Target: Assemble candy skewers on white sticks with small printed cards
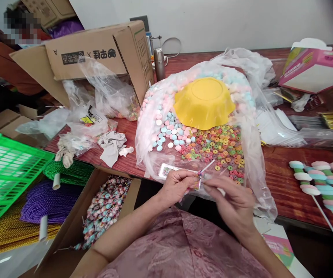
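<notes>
In front of my body, my left hand pinches a thin white stick with something small and purple around it at the fingertips. A bit of pink, shiny material shows beneath these fingers. Close beside it on the right is my right hand, somewhat blurred, its thumb and fingers drawn together near the stick; what they grip is too small to make out. Beyond both hands, clear plastic sheeting holds pastel candies and colourful ring candies. A yellow bowl lies upside down on them.
Marshmallow skewers lie at the table's right. A cardboard box and a metal bottle stand at the back. Left below are a box of beaded sticks, purple cord bundles and a green crate. Another person is at far left.
</notes>
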Action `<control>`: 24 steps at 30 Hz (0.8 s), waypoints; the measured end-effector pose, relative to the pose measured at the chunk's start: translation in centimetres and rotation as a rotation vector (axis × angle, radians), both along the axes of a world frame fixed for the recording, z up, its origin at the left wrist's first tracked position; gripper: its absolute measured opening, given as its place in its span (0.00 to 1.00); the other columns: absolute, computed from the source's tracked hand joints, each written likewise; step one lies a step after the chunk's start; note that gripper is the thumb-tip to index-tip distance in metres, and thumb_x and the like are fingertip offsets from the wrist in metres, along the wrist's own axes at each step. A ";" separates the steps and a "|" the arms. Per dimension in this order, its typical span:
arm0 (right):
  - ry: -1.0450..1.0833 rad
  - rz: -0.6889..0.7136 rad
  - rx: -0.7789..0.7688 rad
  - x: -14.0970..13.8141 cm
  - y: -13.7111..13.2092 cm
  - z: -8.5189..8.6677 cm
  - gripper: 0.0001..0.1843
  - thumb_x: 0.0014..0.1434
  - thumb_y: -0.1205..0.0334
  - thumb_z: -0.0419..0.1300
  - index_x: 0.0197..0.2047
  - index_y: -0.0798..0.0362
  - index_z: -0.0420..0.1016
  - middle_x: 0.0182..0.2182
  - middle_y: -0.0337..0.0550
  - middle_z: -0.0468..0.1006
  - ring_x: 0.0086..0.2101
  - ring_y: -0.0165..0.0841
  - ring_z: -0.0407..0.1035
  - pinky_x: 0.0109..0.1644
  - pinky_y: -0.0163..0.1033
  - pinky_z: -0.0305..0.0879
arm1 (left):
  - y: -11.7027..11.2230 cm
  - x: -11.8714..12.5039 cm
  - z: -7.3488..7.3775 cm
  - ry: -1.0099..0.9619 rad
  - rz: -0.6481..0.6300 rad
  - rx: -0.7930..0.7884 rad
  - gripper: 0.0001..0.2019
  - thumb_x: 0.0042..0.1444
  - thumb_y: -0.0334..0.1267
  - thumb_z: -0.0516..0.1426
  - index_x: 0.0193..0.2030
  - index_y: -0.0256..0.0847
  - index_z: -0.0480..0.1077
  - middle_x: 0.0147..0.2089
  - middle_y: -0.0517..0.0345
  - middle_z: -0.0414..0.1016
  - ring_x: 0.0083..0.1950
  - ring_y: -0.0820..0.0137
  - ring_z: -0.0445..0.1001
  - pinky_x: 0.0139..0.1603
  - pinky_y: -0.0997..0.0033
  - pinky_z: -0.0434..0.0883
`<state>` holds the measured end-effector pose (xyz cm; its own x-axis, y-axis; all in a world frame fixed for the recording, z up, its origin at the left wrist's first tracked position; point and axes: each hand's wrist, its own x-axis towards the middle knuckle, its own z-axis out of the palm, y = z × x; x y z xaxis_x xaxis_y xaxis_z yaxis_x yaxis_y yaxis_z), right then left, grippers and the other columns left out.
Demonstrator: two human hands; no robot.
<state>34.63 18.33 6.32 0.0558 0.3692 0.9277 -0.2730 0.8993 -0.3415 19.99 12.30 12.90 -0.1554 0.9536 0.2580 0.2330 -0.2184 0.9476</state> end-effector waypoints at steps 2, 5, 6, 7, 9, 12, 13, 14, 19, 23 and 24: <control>-0.053 -0.013 0.091 -0.9 -0.4 0.6 0.14 0.62 0.74 0.59 0.45 0.48 0.79 0.35 0.40 0.78 0.34 0.28 0.73 0.37 0.32 0.69 | 0.1 -0.1 -0.2 0.029 -0.041 0.048 0.17 0.50 0.49 0.65 0.35 0.34 0.79 0.26 0.59 0.67 0.24 0.77 0.60 0.23 0.78 0.55; -0.062 0.011 0.090 -1.8 -0.2 1.0 0.16 0.64 0.74 0.57 0.48 0.48 0.80 0.36 0.41 0.77 0.35 0.28 0.73 0.36 0.31 0.69 | -0.3 -0.3 -0.1 0.162 -0.070 0.158 0.13 0.54 0.45 0.61 0.32 0.35 0.77 0.29 0.58 0.66 0.25 0.77 0.60 0.24 0.77 0.56; -0.073 0.030 0.071 -1.9 0.0 1.0 0.15 0.64 0.72 0.57 0.49 0.48 0.80 0.35 0.41 0.77 0.34 0.28 0.72 0.35 0.31 0.69 | -0.5 -0.4 0.0 0.213 -0.071 0.179 0.12 0.55 0.42 0.60 0.29 0.35 0.76 0.30 0.58 0.66 0.26 0.76 0.60 0.25 0.77 0.57; -0.085 0.048 0.053 -2.0 0.2 1.0 0.15 0.64 0.71 0.58 0.49 0.48 0.81 0.35 0.41 0.77 0.34 0.28 0.72 0.35 0.31 0.69 | -0.6 -0.5 0.1 0.257 -0.069 0.193 0.11 0.55 0.40 0.59 0.27 0.35 0.75 0.30 0.58 0.65 0.27 0.76 0.61 0.26 0.76 0.58; -0.094 0.073 0.020 -2.0 0.6 1.0 0.13 0.64 0.70 0.59 0.48 0.48 0.81 0.34 0.40 0.77 0.33 0.28 0.72 0.35 0.31 0.68 | -0.9 -0.7 0.2 0.309 -0.066 0.219 0.11 0.56 0.39 0.59 0.26 0.35 0.73 0.29 0.58 0.65 0.28 0.75 0.62 0.28 0.76 0.59; -0.084 0.057 0.009 -2.1 0.7 0.9 0.13 0.63 0.72 0.59 0.47 0.49 0.80 0.34 0.38 0.78 0.34 0.26 0.72 0.38 0.31 0.68 | -0.9 -0.9 0.0 0.319 -0.086 0.256 0.13 0.60 0.42 0.59 0.29 0.35 0.75 0.30 0.58 0.66 0.29 0.74 0.63 0.29 0.75 0.61; -0.083 0.036 0.014 -2.2 0.7 0.9 0.13 0.63 0.73 0.59 0.47 0.49 0.80 0.35 0.38 0.78 0.34 0.25 0.72 0.39 0.30 0.68 | -0.8 -0.9 -0.1 0.309 -0.092 0.265 0.14 0.61 0.43 0.59 0.30 0.35 0.75 0.31 0.57 0.67 0.29 0.74 0.63 0.29 0.75 0.60; -0.083 0.011 0.018 -2.2 0.7 0.8 0.14 0.62 0.73 0.59 0.48 0.50 0.79 0.35 0.37 0.78 0.34 0.25 0.72 0.39 0.30 0.67 | -0.7 -0.9 -0.2 0.303 -0.098 0.266 0.14 0.62 0.43 0.59 0.31 0.35 0.76 0.31 0.57 0.67 0.29 0.75 0.63 0.29 0.75 0.60; -0.084 -0.065 -0.027 -2.0 0.8 0.5 0.22 0.59 0.72 0.62 0.56 0.49 0.73 0.28 0.32 0.73 0.27 0.22 0.66 0.35 0.29 0.65 | -0.3 -0.8 -0.3 0.234 -0.112 0.205 0.13 0.58 0.42 0.60 0.27 0.35 0.74 0.30 0.57 0.67 0.27 0.76 0.62 0.27 0.76 0.58; -0.050 -0.075 -0.123 -2.4 0.5 -0.1 0.27 0.59 0.69 0.63 0.61 0.51 0.64 0.27 0.32 0.72 0.27 0.24 0.68 0.39 0.33 0.67 | -0.4 -0.5 -0.1 0.167 -0.106 0.177 0.13 0.56 0.41 0.61 0.25 0.35 0.74 0.30 0.57 0.68 0.27 0.76 0.61 0.26 0.76 0.58; 0.001 -0.055 -0.157 -2.6 0.3 -0.4 0.26 0.59 0.69 0.64 0.58 0.52 0.63 0.27 0.32 0.72 0.27 0.25 0.69 0.39 0.33 0.67 | -0.4 -0.5 -0.1 0.174 -0.104 0.187 0.12 0.56 0.41 0.61 0.26 0.35 0.75 0.31 0.56 0.69 0.27 0.76 0.62 0.26 0.76 0.58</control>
<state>32.03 18.60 5.95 0.0803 0.5058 0.8589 -0.2252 0.8486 -0.4787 19.53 11.86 12.84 0.0025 0.8952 0.4457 0.3560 -0.4173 0.8361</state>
